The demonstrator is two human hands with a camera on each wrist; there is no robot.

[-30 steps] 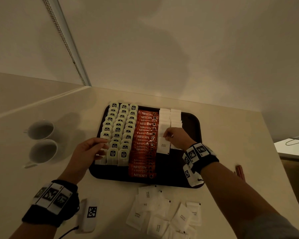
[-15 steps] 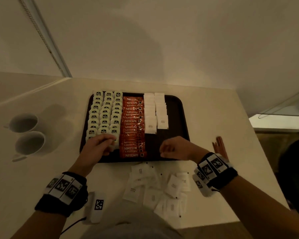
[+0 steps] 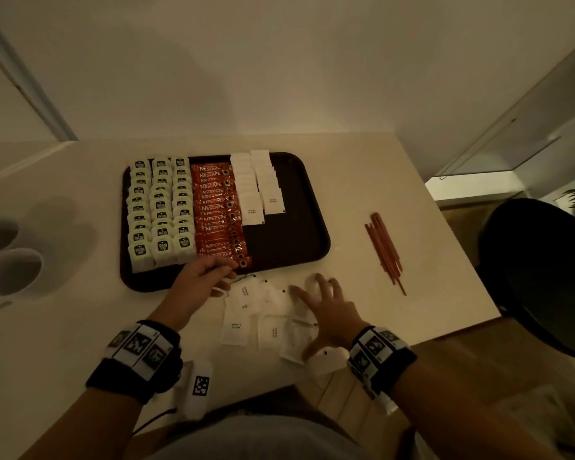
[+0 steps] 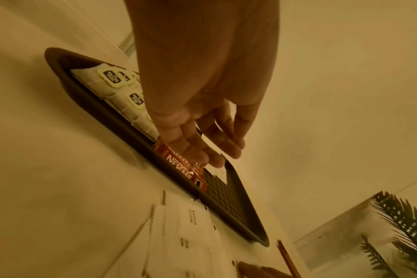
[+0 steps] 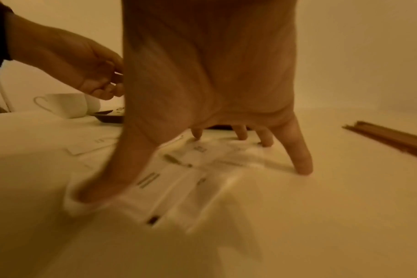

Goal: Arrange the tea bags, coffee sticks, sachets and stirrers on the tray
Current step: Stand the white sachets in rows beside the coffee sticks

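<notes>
Right hand (image 3: pixel 329 313) splayed on loose sachets (image 3: pixel 246 313); left hand (image 3: pixel 200 277) seemingly relaxed, empty

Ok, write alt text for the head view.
Right hand spreads its fingers over loose white sachets on the table, before a dark tray holding tea bags, coffee sticks and sachets. Left hand rests at the tray's near edge.

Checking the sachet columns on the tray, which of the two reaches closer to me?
The left sachet column, beside the coffee sticks; its front sachet lies nearer than the right column's.
</notes>
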